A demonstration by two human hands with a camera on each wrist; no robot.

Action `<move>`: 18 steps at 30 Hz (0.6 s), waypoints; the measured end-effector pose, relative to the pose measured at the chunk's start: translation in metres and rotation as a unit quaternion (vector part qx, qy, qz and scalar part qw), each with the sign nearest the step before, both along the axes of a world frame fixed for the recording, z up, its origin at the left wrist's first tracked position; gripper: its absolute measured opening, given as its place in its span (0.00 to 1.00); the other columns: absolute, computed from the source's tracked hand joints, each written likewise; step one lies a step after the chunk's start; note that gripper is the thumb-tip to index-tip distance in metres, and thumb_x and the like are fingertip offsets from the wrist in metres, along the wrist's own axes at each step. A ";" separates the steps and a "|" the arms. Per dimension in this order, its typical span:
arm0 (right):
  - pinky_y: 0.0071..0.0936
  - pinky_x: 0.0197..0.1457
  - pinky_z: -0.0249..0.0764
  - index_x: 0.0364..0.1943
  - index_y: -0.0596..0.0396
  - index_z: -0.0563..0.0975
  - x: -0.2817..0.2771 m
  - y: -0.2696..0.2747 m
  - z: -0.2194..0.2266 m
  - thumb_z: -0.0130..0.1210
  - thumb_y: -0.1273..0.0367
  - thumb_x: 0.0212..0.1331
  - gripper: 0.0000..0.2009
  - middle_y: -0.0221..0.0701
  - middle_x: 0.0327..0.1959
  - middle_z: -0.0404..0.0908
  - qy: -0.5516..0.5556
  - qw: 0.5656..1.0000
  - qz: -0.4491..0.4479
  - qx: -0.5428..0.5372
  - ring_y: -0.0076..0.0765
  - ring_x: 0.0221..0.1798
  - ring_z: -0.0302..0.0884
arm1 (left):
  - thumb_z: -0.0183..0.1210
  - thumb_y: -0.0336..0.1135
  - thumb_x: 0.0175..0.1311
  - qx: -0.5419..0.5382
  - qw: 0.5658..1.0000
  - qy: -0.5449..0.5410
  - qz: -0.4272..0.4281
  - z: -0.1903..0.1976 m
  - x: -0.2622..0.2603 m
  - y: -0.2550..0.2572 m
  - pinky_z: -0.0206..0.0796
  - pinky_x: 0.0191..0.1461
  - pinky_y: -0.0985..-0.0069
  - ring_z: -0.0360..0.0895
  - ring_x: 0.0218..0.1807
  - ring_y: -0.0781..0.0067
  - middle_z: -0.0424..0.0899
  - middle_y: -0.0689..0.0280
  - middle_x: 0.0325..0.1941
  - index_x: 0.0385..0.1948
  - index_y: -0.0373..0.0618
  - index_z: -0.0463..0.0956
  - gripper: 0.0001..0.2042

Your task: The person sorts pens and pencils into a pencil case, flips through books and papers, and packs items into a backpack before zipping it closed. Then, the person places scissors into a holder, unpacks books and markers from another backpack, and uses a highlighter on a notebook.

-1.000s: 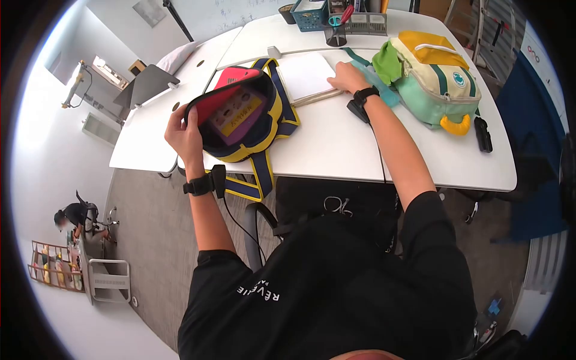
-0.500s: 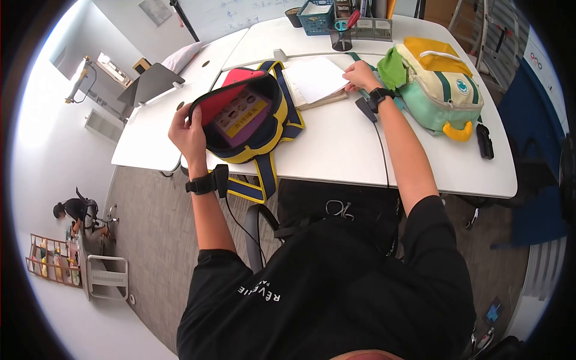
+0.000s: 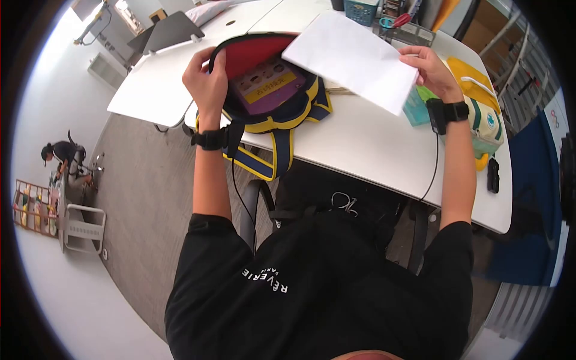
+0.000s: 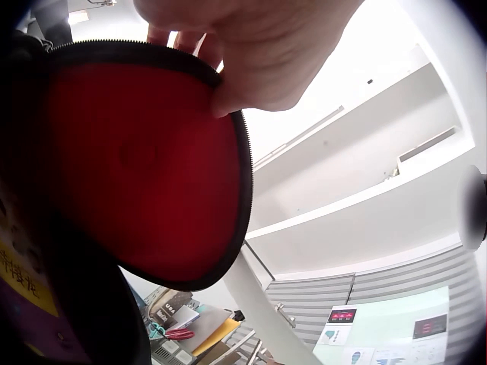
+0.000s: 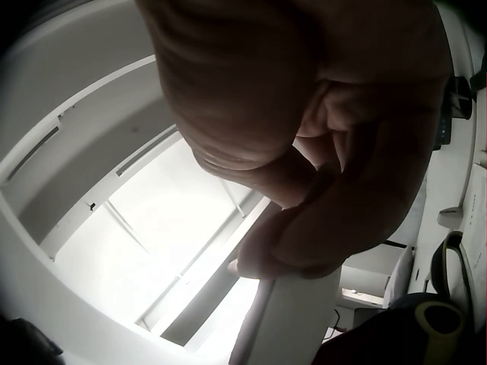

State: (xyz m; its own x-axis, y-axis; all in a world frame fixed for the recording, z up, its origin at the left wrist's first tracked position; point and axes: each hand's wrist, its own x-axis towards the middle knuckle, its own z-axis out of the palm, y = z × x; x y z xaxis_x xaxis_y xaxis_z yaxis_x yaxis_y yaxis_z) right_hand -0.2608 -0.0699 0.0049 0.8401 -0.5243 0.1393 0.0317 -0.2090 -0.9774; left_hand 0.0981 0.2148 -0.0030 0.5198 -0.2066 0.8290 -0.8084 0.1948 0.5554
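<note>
A navy backpack [image 3: 321, 108] with yellow trim stands unzipped at the table's front edge. My left hand [image 3: 207, 81] pinches the rim of its raised flap; the flap's red lining [image 4: 144, 160] fills much of the left wrist view. Inside the backpack shows a purple book [image 3: 279, 96] with a yellow label. My right hand [image 3: 433, 72] holds a white sheet of paper [image 3: 354, 57] by its right edge, thumb on top. The paper is tilted, raised over the table, and its left corner overlaps the backpack's opening. Partly hidden under it lies a notebook [image 3: 337, 89].
A green, cream and yellow backpack [image 3: 487, 123] stands at the right, behind my right forearm, with a small black object [image 3: 493, 175] beside it. At the back are a blue basket [image 3: 360, 12] and red-handled scissors [image 3: 401, 21]. Another person [image 3: 63, 151] is far left.
My right hand has picked the white paper up off the notebook and brought it left toward the backpack's opening. My left hand keeps holding the flap. The head view has shifted.
</note>
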 end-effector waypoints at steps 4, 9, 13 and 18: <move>0.09 0.18 0.67 0.48 0.62 0.79 0.020 0.019 -0.008 0.61 0.67 0.62 0.14 0.24 0.26 0.81 0.015 0.998 0.033 0.043 0.10 0.18 0.73 | 0.65 0.29 0.61 -0.018 1.000 0.010 -0.002 0.001 0.006 -0.002 0.77 0.41 0.77 0.81 0.34 0.76 0.86 0.60 0.32 0.36 0.32 0.83 0.08; 0.11 0.18 0.68 0.48 0.65 0.79 0.079 0.041 -0.025 0.62 0.68 0.61 0.15 0.27 0.27 0.81 0.077 0.993 0.029 0.086 0.15 0.17 0.74 | 0.66 0.29 0.61 -0.053 0.999 -0.007 -0.002 0.002 0.015 -0.005 0.77 0.46 0.75 0.82 0.36 0.75 0.86 0.62 0.32 0.36 0.33 0.83 0.08; 0.14 0.20 0.70 0.47 0.66 0.79 0.105 0.058 -0.034 0.61 0.70 0.61 0.14 0.27 0.28 0.80 0.146 0.976 0.071 0.143 0.17 0.19 0.74 | 0.66 0.29 0.61 -0.062 0.998 -0.009 0.004 0.000 0.020 -0.006 0.77 0.47 0.75 0.82 0.37 0.75 0.86 0.62 0.33 0.36 0.34 0.83 0.07; 0.19 0.28 0.76 0.49 0.69 0.78 0.146 0.073 -0.054 0.60 0.71 0.61 0.16 0.33 0.33 0.80 0.077 0.971 -0.041 0.221 0.23 0.25 0.79 | 0.66 0.26 0.60 -0.091 0.996 -0.008 -0.021 -0.007 0.016 -0.012 0.76 0.48 0.75 0.82 0.37 0.76 0.87 0.63 0.34 0.36 0.35 0.83 0.06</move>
State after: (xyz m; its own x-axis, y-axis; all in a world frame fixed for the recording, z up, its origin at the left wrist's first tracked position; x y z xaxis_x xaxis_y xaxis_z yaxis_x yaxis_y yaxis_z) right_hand -0.1148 0.0027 -0.0487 0.7854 -0.5707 -0.2397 -0.1218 0.2372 -0.9638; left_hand 0.1143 0.2031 -0.0098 0.5012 -0.0737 0.8622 -0.8056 0.3239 0.4960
